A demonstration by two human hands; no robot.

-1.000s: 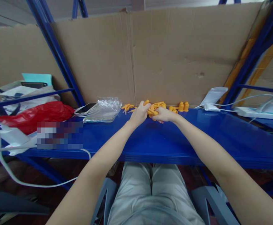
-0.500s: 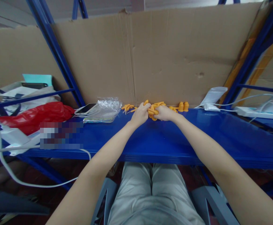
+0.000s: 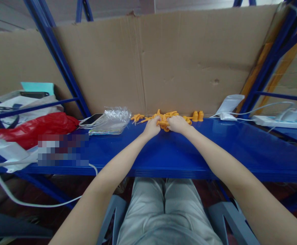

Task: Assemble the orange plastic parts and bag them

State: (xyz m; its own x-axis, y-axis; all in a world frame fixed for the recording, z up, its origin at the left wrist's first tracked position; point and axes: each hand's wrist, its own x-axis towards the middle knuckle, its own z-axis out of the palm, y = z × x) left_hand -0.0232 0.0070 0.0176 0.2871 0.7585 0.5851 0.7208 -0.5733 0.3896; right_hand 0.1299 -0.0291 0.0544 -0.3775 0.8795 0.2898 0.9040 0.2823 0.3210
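blue bench: runs back to the cardboard.
left hand: fingers curled around orange pieces, short of the cardboard.
right hand: likewise curled around them.
orange pieces: near the cardboard's foot; probably light, stiff, thin parts snappable; best pinched mid-body.

The single view looks from the wearer's head, forward and down. Grey trousers lie close below it, the blue metal shelf beyond, and the cardboard panel behind.
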